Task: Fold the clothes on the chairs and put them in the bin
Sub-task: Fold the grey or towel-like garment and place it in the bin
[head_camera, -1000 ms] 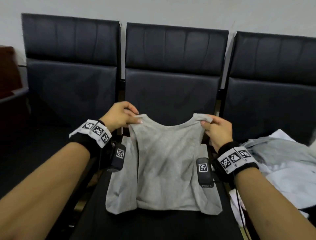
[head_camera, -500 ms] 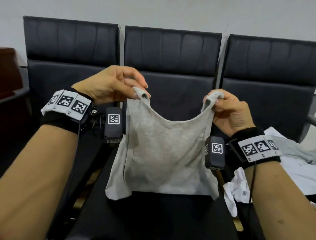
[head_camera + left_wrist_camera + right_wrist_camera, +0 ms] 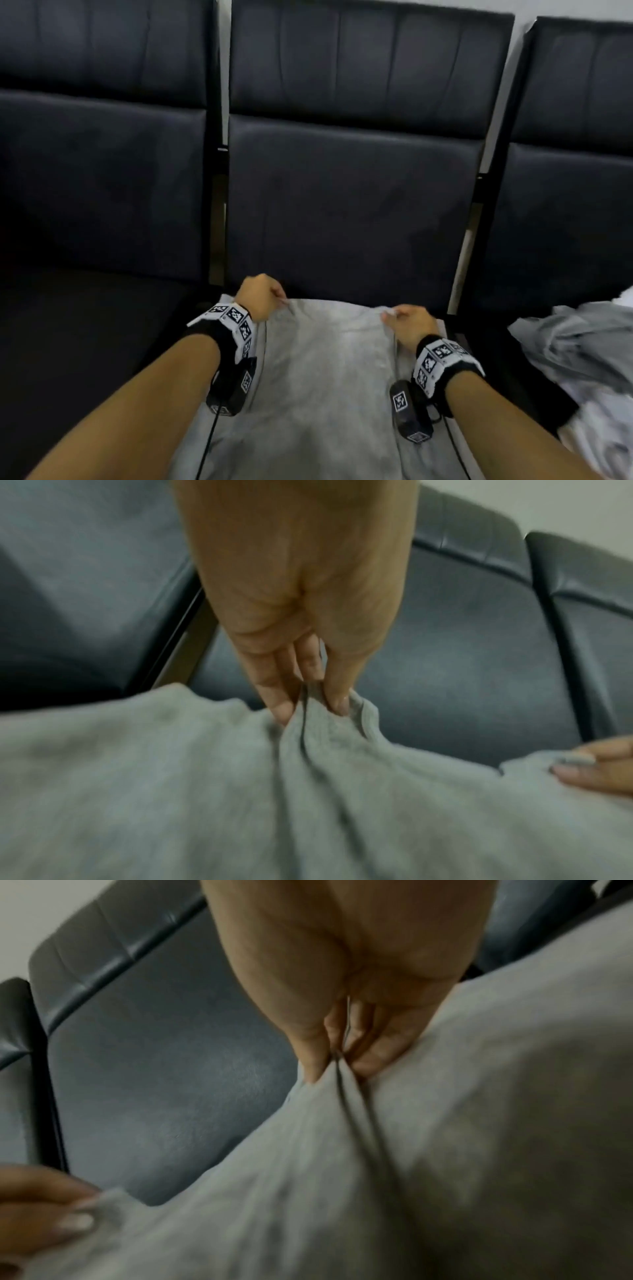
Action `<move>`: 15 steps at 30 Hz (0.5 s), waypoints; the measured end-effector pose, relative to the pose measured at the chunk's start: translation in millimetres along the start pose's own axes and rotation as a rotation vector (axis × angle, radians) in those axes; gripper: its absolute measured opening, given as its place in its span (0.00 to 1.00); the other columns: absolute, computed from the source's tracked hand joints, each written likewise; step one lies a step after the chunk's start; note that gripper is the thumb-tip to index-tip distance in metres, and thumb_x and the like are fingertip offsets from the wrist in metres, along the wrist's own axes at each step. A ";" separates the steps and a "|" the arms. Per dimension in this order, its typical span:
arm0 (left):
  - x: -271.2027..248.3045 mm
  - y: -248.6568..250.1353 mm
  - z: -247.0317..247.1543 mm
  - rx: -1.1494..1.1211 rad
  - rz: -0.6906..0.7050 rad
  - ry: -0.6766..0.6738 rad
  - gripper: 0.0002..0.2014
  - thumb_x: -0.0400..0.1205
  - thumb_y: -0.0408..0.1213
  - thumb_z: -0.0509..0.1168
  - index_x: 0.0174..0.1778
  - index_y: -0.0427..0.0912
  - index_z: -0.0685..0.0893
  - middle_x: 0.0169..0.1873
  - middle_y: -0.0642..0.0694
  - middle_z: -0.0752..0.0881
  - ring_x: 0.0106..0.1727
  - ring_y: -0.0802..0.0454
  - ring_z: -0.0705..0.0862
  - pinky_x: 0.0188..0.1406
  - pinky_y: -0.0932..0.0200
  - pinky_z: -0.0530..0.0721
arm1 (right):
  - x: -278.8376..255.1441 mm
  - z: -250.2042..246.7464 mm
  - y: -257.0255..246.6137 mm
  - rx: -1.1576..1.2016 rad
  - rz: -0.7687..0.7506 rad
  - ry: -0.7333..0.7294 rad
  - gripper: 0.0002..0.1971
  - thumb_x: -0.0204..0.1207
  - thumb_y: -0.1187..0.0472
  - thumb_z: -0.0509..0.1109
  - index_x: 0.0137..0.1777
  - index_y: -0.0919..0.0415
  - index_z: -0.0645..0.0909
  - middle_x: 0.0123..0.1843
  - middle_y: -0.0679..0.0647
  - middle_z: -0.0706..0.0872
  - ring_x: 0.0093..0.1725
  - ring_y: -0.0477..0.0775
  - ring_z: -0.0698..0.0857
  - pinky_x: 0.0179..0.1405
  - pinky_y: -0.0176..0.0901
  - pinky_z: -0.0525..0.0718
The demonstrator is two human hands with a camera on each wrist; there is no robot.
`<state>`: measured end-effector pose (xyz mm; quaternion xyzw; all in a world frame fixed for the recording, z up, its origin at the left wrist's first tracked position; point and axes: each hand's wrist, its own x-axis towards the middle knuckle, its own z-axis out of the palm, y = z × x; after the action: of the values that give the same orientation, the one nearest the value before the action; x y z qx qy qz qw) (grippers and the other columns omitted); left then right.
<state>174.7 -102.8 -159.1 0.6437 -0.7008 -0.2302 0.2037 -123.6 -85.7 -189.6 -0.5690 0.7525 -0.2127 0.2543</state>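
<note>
on dark padded chair (image 3: 342,212), soft grey top (image 3: 325,377)

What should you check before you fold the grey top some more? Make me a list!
1. Left hand pinches its corner of the grey knit top: ok.
2. Right hand pinches the other corner: ok.
3. Top lies on the middle black padded chair: ok.
4. Cloth flat between the hands: not ok, creases run from both pinches.
5. Pile of pale clothes on the next chair stays apart from the top: ok.
6. Bin within reach: cannot tell, none in view.
</note>
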 end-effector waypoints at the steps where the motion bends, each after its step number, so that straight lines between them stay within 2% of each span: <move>1: 3.4 -7.4 7.4 0.008 -0.014 0.022 0.03 0.77 0.34 0.73 0.45 0.41 0.92 0.46 0.42 0.91 0.51 0.47 0.87 0.49 0.62 0.80 | 0.9 1.0 0.5 -0.023 -0.008 0.017 0.15 0.80 0.49 0.69 0.57 0.60 0.87 0.59 0.58 0.88 0.63 0.60 0.83 0.58 0.41 0.76; 4: 8.8 -13.8 16.2 -0.013 0.021 0.067 0.03 0.77 0.34 0.73 0.44 0.40 0.91 0.40 0.44 0.89 0.50 0.45 0.87 0.48 0.63 0.78 | 6.8 0.2 0.1 0.023 -0.031 0.036 0.14 0.79 0.49 0.70 0.55 0.58 0.87 0.55 0.55 0.89 0.60 0.57 0.84 0.52 0.34 0.72; 7: 8.1 -9.4 16.7 -0.051 0.032 0.105 0.03 0.79 0.36 0.71 0.41 0.42 0.87 0.30 0.50 0.84 0.47 0.45 0.86 0.43 0.64 0.74 | 8.7 2.2 -5.8 0.019 -0.052 0.049 0.16 0.79 0.45 0.69 0.53 0.57 0.87 0.53 0.54 0.89 0.59 0.57 0.84 0.52 0.36 0.73; 9: 5.8 -7.8 15.4 -0.057 0.016 0.128 0.03 0.79 0.38 0.72 0.42 0.44 0.85 0.32 0.49 0.85 0.46 0.46 0.86 0.43 0.63 0.75 | 6.4 3.8 -7.1 0.037 -0.003 0.083 0.16 0.77 0.42 0.70 0.50 0.56 0.85 0.52 0.54 0.88 0.58 0.59 0.84 0.54 0.39 0.76; 10: 2.9 -7.3 13.0 -0.059 0.000 0.116 0.08 0.77 0.41 0.74 0.46 0.45 0.83 0.34 0.49 0.85 0.46 0.48 0.86 0.43 0.62 0.76 | 3.6 4.5 -5.8 0.059 0.050 0.084 0.17 0.75 0.42 0.72 0.51 0.56 0.84 0.54 0.55 0.88 0.60 0.60 0.84 0.57 0.42 0.78; 12: -5.2 -5.2 3.1 -0.044 -0.059 0.061 0.18 0.74 0.46 0.77 0.51 0.44 0.79 0.40 0.48 0.85 0.46 0.50 0.84 0.46 0.60 0.79 | -4.7 3.3 -3.7 0.064 0.150 0.035 0.27 0.72 0.39 0.74 0.61 0.59 0.81 0.63 0.57 0.85 0.66 0.61 0.81 0.63 0.45 0.77; 14: -17.7 -0.5 -12.7 -0.011 -0.105 0.017 0.20 0.73 0.46 0.78 0.52 0.43 0.78 0.45 0.45 0.85 0.49 0.48 0.84 0.48 0.56 0.82 | -21.4 -4.6 -3.4 0.061 0.191 -0.013 0.39 0.71 0.36 0.74 0.73 0.64 0.73 0.71 0.58 0.80 0.71 0.61 0.78 0.67 0.46 0.74; 15: -23.8 1.7 -19.5 0.001 -0.117 0.002 0.18 0.73 0.46 0.77 0.51 0.42 0.79 0.46 0.44 0.85 0.50 0.47 0.84 0.48 0.55 0.82 | -28.6 -9.6 -3.8 0.054 0.193 -0.021 0.40 0.71 0.36 0.73 0.74 0.65 0.71 0.72 0.58 0.79 0.72 0.61 0.77 0.67 0.46 0.74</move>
<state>186.8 -80.1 -142.0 0.6838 -0.6619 -0.2407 0.1905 -120.4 -58.8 -175.7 -0.4889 0.7953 -0.2014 0.2965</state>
